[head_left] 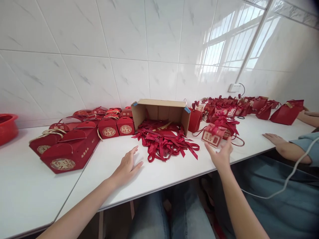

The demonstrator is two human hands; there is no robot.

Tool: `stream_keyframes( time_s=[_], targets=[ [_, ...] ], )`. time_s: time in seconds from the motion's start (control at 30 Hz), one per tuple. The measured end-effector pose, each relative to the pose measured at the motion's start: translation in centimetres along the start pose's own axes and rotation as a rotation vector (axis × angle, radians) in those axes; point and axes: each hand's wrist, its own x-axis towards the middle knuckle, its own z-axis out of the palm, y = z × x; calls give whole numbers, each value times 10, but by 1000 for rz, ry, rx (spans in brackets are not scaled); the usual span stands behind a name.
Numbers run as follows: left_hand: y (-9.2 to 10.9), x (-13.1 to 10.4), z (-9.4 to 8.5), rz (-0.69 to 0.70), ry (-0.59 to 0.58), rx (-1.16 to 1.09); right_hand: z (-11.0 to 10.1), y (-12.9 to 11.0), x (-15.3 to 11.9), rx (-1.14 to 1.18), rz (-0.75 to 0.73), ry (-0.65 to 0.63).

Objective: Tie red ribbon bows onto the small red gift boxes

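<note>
My left hand (128, 166) rests near the table's front, fingers stretched out and apart, holding nothing. Just beyond it lies a heap of dark red ribbons (165, 142), spilling from a cardboard box (160, 102) tipped on its side. On the right, my right hand (221, 155) has its thumb and fingers spread. In front of it is a small red gift box (213, 135) with a pale printed panel and a bow on top. Whether the fingertips touch this box I cannot tell. A red cord loop (238, 141) trails beside it.
Red gift boxes with gold print (72, 151) stand in rows on the left, near a red plastic basin (7, 127). Many small red gift bags (224, 108) line the wall at right. A co-worker's hand (275, 138) lies at the table's right edge; a white cable (286, 184) hangs there.
</note>
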Motion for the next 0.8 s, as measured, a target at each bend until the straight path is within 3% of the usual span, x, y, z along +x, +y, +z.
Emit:
stream_keyframes(
  time_s=[0.13,0.27,0.37,0.5,0.6,0.67,0.8],
  targets=[
    [-2,0,4,41,32,3,20,21,-15,-560,-67,-356],
    [-5,5,-4,105,189,131,22,25,-22,-633,-86,-400],
    [-9,7,-33,49,466,302,19,22,-21,-654,-91,-407],
    [-21,-5,-89,-257,765,470,19,20,-22,-714,-92,-403],
    [-38,-20,-122,-465,901,524,20,20,-23,-737,-101,-393],
    [-51,-29,-134,-631,883,525,20,21,-24,-740,-104,-386],
    [-73,-40,-138,-871,605,317,19,23,-24,-743,-109,-382]
  ],
)
